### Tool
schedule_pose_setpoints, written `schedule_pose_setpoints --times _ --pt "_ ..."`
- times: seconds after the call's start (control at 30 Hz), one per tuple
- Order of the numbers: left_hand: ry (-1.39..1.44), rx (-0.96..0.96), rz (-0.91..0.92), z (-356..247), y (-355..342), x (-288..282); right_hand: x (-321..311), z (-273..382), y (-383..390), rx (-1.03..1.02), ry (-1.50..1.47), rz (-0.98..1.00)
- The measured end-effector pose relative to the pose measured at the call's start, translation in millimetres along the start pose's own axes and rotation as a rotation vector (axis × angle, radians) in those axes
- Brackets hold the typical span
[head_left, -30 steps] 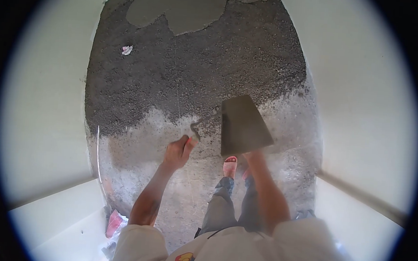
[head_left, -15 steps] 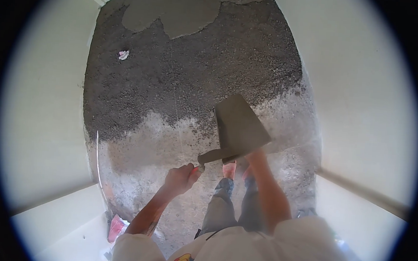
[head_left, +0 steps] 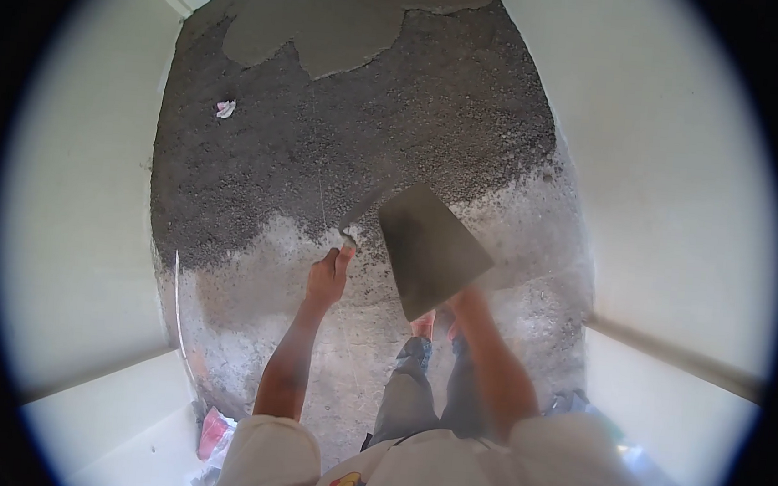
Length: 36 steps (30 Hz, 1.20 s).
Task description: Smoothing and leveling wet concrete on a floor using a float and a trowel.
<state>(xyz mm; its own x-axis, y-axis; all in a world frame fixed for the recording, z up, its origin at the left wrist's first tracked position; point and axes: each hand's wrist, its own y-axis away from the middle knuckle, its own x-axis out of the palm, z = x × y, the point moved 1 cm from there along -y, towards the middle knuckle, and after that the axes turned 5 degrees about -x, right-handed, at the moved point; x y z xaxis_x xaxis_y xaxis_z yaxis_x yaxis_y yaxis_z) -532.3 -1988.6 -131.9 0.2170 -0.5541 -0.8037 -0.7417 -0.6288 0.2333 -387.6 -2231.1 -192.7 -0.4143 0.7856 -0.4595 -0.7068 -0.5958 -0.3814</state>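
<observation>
My left hand (head_left: 328, 277) is closed around the handle of a trowel (head_left: 366, 208). Its narrow, dark blade points up and to the right over the gravelly floor, a little left of the board. With my right hand (head_left: 467, 302) I carry a flat grey plasterer's hawk (head_left: 432, 251) in front of my legs, tilted. The board hides most of that hand's fingers and the grip beneath. Its top looks smeared grey, darker toward the left. Smooth grey mortar (head_left: 342, 29) covers the far end of the floor and ends in a scalloped edge.
Dark, rough grit (head_left: 268, 151) covers the middle floor; pale, dusty concrete (head_left: 248, 296) lies nearer me. A crumpled pink-white scrap (head_left: 226, 109) rests at left. Pale walls (head_left: 678, 174) stand on both sides. A thin white strip (head_left: 179, 304) and a red-white packet (head_left: 213, 432) are along the left.
My left hand has moved forward and away from the hawk, swinging the trowel blade from the board's near edge to beyond its left side. The hawk has shifted slightly left and nearer.
</observation>
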Motion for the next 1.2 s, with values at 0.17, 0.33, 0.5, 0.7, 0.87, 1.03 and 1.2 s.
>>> schedule_pose_setpoints --times 0.17,0.33,0.5,0.7,0.87,1.03,1.2 --pt "0.113 0.16 0.259 -55.4 96.7 -51.3 -34.9 -11.5 4.7 0.058 -0.008 -0.036" --pt "0.08 0.294 0.35 -60.8 128.9 -56.3 -49.7 -3.3 21.6 0.11 -0.021 -0.046" --pt "0.014 0.476 0.285 -62.5 123.6 -57.7 -51.4 -13.8 -1.6 0.179 -0.035 -0.054" --pt "-0.157 0.616 0.106 -58.3 114.9 -71.9 -57.6 -21.3 -10.4 0.24 -0.088 -0.068" --pt "-0.192 0.631 0.065 -60.6 101.0 -74.2 -62.6 -18.0 -3.5 0.289 -0.119 -0.081" --pt "-0.247 0.661 0.084 -60.7 88.1 -70.2 -62.7 -8.3 2.9 0.323 -0.137 -0.096" --pt "-0.256 0.727 0.063 -79.9 56.5 -60.3 -45.9 -2.5 -10.3 0.36 -0.164 -0.096"
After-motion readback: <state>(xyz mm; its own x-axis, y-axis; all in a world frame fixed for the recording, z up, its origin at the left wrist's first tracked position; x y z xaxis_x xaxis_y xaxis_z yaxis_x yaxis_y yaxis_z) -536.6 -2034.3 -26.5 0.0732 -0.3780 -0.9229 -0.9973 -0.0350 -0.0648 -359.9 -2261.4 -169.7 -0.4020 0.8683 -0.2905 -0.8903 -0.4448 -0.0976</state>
